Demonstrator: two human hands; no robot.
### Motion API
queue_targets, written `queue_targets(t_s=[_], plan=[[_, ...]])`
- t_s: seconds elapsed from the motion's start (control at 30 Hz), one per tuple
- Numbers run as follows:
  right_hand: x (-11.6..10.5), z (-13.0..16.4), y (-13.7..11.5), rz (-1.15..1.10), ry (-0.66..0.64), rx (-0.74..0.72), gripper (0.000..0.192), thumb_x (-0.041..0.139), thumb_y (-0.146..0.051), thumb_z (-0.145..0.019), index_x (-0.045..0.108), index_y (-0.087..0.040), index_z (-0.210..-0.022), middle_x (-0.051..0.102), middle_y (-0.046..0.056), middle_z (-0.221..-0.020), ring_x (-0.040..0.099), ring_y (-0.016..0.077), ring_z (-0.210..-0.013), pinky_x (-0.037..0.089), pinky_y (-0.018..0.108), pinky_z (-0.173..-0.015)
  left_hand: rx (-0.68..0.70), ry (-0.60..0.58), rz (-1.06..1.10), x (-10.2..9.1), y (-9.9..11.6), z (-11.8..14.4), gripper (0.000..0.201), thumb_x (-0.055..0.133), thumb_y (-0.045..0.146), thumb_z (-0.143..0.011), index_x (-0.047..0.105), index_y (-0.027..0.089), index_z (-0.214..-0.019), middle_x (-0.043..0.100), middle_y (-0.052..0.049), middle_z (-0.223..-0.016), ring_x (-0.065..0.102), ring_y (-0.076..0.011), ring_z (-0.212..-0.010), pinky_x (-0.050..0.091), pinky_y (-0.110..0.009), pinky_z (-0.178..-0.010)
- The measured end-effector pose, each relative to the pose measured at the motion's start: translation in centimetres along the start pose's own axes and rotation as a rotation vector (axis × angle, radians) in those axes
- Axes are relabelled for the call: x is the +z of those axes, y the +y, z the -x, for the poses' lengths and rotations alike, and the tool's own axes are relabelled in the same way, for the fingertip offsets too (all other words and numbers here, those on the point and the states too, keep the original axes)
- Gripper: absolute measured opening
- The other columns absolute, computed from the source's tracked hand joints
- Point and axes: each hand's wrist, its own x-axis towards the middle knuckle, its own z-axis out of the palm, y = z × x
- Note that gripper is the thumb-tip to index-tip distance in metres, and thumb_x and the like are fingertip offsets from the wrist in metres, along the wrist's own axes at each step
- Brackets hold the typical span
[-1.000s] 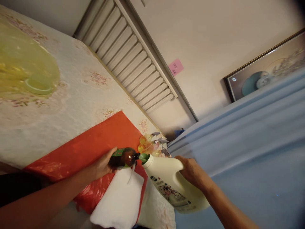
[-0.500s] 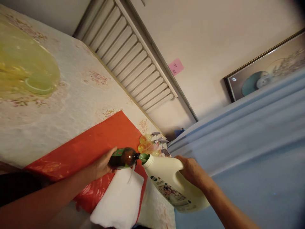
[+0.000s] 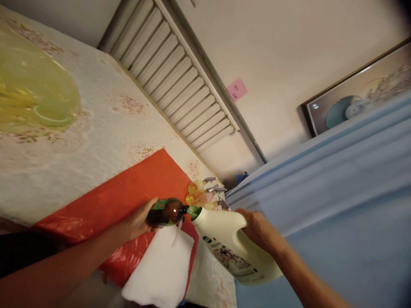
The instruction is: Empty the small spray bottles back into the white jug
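Observation:
My left hand (image 3: 141,222) is closed around a dark brown bottle (image 3: 173,211) with a green label, tilted so its neck points right. My right hand (image 3: 257,229) grips the handle of a large cream jug (image 3: 221,226) with a printed picture label. The jug leans left, and its green spout (image 3: 194,211) meets the mouth of the brown bottle. Whether liquid is flowing between them I cannot tell. Beneath the two containers lie a folded white cloth (image 3: 162,267) and a red plastic sheet (image 3: 128,188).
A floral tablecloth (image 3: 105,132) covers the table. Yellowish clear bottles (image 3: 195,194) with grey spray tops stand behind the jug. At the left is a translucent yellow-green container (image 3: 41,81). A white radiator (image 3: 183,85) runs along the wall, and blue fabric (image 3: 337,192) hangs at the right.

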Motion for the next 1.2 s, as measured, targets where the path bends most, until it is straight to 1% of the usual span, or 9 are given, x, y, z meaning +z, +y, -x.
queue_targets(t_s=[0.17,0.4,0.63,0.73,0.83,0.97,1.07,1.2], plan=[[-0.1,0.0,-0.1,0.0,-0.009,0.018,0.025,0.049,-0.01,-0.077,0.065,-0.022,-0.092,0.072,0.002,-0.079,0.064,0.0147,-0.07,0.038,0.022,-0.06,0.004,0.011,-0.002,0.0,0.0,0.1,0.05,0.057,0.059,-0.08,0.072,0.014,-0.096,0.074,-0.008,-0.069,0.059,-0.017,-0.051,0.038,-0.024,-0.043],[-0.2,0.2,-0.4,0.0,0.001,-0.003,0.026,0.048,-0.009,-0.076,0.064,-0.022,-0.091,0.072,0.002,-0.078,0.064,0.014,-0.069,0.037,0.021,-0.06,0.011,0.001,0.003,0.3,0.1,0.3,0.048,0.055,0.057,-0.082,0.071,0.015,-0.099,0.074,-0.006,-0.071,0.059,-0.0162,-0.052,0.038,-0.023,-0.042],[0.0,0.1,-0.2,0.007,-0.003,0.014,0.027,0.049,-0.01,-0.076,0.065,-0.022,-0.093,0.072,0.002,-0.078,0.065,0.0147,-0.07,0.038,0.021,-0.06,0.008,0.017,0.006,0.5,0.2,0.5,0.048,0.054,0.055,-0.082,0.07,0.015,-0.104,0.075,-0.007,-0.072,0.062,-0.0187,-0.055,0.038,-0.024,-0.041],[0.2,0.1,0.0,-0.023,0.007,0.005,0.027,0.049,-0.011,-0.076,0.065,-0.022,-0.094,0.072,0.002,-0.079,0.066,0.0155,-0.071,0.039,0.022,-0.061,0.006,0.028,0.019,0.5,0.2,0.5,0.047,0.055,0.055,-0.082,0.07,0.015,-0.101,0.075,-0.007,-0.071,0.063,-0.0185,-0.055,0.038,-0.023,-0.041],[0.7,0.1,0.4,-0.072,0.013,-0.01,0.026,0.048,-0.012,-0.077,0.065,-0.022,-0.094,0.072,0.002,-0.079,0.066,0.0158,-0.072,0.041,0.022,-0.062,0.013,0.012,0.037,0.4,0.2,0.4,0.047,0.056,0.056,-0.081,0.071,0.014,-0.097,0.075,-0.008,-0.071,0.062,-0.0175,-0.054,0.038,-0.023,-0.041],[2.2,0.3,1.0,-0.167,0.008,-0.012,0.02,0.047,-0.015,-0.08,0.064,-0.02,-0.09,0.072,0.001,-0.077,0.067,0.0162,-0.071,0.043,0.022,-0.063,0.034,-0.042,0.061,0.3,0.1,0.3,0.048,0.055,0.057,-0.082,0.072,0.015,-0.099,0.076,-0.008,-0.074,0.061,-0.017,-0.052,0.037,-0.023,-0.04],[3.5,0.5,1.1,-0.272,0.037,-0.02,0.017,0.048,-0.019,-0.082,0.063,-0.019,-0.089,0.071,0.001,-0.079,0.066,0.0175,-0.074,0.046,0.023,-0.065,0.051,-0.07,0.076,0.3,0.2,0.6,0.048,0.053,0.057,-0.084,0.072,0.016,-0.1,0.076,-0.008,-0.074,0.062,-0.0178,-0.052,0.038,-0.024,-0.04],[4.8,0.5,1.0,-0.431,0.029,-0.025,0.013,0.051,-0.023,-0.081,0.062,-0.018,-0.085,0.07,0.002,-0.081,0.064,0.0184,-0.077,0.047,0.023,-0.065,0.07,-0.093,0.092,0.5,0.5,1.3,0.045,0.052,0.054,-0.086,0.072,0.015,-0.098,0.076,-0.009,-0.074,0.062,-0.0181,-0.051,0.04,-0.025,-0.04]])
